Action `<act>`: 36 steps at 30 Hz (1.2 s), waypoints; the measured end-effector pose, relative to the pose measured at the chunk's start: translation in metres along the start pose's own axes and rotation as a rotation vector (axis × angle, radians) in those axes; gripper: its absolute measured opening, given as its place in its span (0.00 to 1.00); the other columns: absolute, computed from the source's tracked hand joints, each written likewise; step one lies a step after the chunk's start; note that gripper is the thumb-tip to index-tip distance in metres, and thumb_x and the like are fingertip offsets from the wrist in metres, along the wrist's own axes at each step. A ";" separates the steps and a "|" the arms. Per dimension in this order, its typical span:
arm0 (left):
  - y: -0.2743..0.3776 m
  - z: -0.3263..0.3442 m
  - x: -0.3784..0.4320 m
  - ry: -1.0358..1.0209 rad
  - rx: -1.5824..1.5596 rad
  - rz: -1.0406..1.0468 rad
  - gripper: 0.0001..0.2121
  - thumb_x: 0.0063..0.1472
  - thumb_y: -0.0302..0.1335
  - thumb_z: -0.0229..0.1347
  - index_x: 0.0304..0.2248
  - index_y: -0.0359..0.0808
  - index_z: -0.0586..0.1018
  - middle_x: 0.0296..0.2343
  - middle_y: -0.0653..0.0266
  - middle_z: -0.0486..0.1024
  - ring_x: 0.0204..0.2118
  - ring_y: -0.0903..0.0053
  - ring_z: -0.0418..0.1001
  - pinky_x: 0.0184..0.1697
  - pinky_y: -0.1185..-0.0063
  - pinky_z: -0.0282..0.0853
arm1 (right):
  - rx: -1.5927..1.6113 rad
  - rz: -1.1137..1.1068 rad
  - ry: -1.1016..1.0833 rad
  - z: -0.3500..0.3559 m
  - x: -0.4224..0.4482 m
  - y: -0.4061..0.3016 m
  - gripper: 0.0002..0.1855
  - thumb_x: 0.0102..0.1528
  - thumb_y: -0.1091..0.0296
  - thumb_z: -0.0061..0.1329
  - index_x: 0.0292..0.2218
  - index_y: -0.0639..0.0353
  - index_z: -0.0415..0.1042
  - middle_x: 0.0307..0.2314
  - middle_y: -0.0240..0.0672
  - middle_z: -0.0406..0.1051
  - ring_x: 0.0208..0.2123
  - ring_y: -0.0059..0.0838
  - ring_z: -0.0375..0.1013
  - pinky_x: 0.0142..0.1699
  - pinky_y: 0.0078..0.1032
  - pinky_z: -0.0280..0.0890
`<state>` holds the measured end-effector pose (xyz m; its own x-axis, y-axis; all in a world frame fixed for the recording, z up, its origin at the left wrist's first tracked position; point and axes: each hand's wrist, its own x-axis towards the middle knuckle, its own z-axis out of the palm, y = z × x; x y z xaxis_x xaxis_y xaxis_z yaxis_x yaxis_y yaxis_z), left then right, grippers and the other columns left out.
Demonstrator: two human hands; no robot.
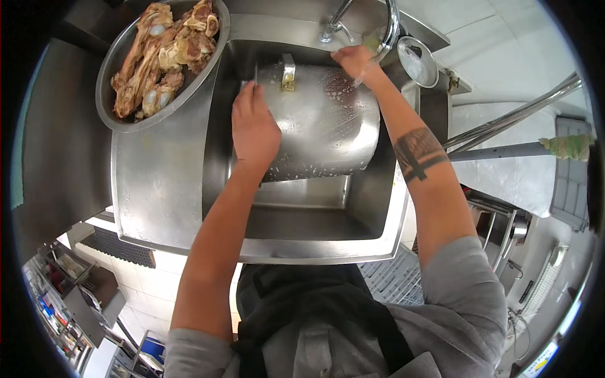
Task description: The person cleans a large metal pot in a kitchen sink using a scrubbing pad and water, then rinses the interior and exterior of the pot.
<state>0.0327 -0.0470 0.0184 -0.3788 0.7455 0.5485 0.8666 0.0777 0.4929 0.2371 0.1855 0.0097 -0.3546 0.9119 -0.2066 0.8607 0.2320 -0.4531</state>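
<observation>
A large stainless steel pot point(326, 127) lies on its side in the sink basin point(302, 222), wet and dotted with suds. Its riveted loop handle point(289, 71) faces up, with yellowish residue at the base. My left hand point(257, 125) grips the pot's rim at its left end. Beyond the pot's far right side, my right hand point(355, 62) is under the curved faucet spout point(391, 28), fingers curled. Something clear, perhaps water, shows at that wrist. Whether the right hand holds anything is hidden. The pot's inside is out of sight.
A metal bowl point(108, 111) of large meaty bones point(156, 61) stands at the back left, partly over the steel drainboard point(156, 184). Right of the faucet sits a small round metal container point(418, 61). Metal poles point(510, 115) and a grey handle point(496, 152) slant in from the right.
</observation>
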 end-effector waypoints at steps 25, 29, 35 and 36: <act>0.170 0.058 0.022 -0.493 -1.857 -1.562 0.31 0.71 0.58 0.39 0.50 0.36 0.73 0.41 0.60 0.76 0.44 0.70 0.77 0.45 0.69 0.75 | 0.501 -0.061 0.346 0.011 0.018 -0.058 0.14 0.63 0.59 0.51 0.35 0.63 0.77 0.30 0.36 0.80 0.29 0.34 0.77 0.37 0.31 0.71; 0.114 0.148 0.026 -0.385 -1.686 -1.451 0.21 0.73 0.43 0.43 0.50 0.33 0.75 0.39 0.56 0.78 0.41 0.70 0.77 0.43 0.70 0.74 | 1.422 0.138 -0.100 0.010 -0.033 -0.058 0.23 0.62 0.73 0.49 0.57 0.67 0.65 0.51 0.43 0.72 0.45 0.34 0.75 0.53 0.32 0.71; 0.119 0.130 0.010 -0.493 -0.544 0.111 0.19 0.65 0.28 0.47 0.53 0.31 0.74 0.55 0.45 0.71 0.60 0.54 0.67 0.64 0.68 0.62 | 1.252 -0.075 -0.120 -0.102 -0.116 -0.045 0.26 0.62 0.71 0.52 0.58 0.70 0.64 0.57 0.48 0.66 0.62 0.40 0.65 0.68 0.38 0.58; 0.120 0.124 0.021 -0.873 -0.235 0.334 0.24 0.67 0.35 0.48 0.59 0.33 0.70 0.61 0.49 0.64 0.66 0.60 0.60 0.70 0.70 0.51 | 1.148 -0.112 -0.122 -0.121 -0.112 -0.052 0.23 0.63 0.68 0.52 0.55 0.73 0.67 0.53 0.52 0.71 0.57 0.43 0.71 0.65 0.38 0.63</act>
<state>0.1689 0.0601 0.0047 0.3326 0.9424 0.0359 0.7629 -0.2913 0.5771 0.2761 0.1119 0.1612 -0.4945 0.8525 -0.1695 0.0065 -0.1914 -0.9815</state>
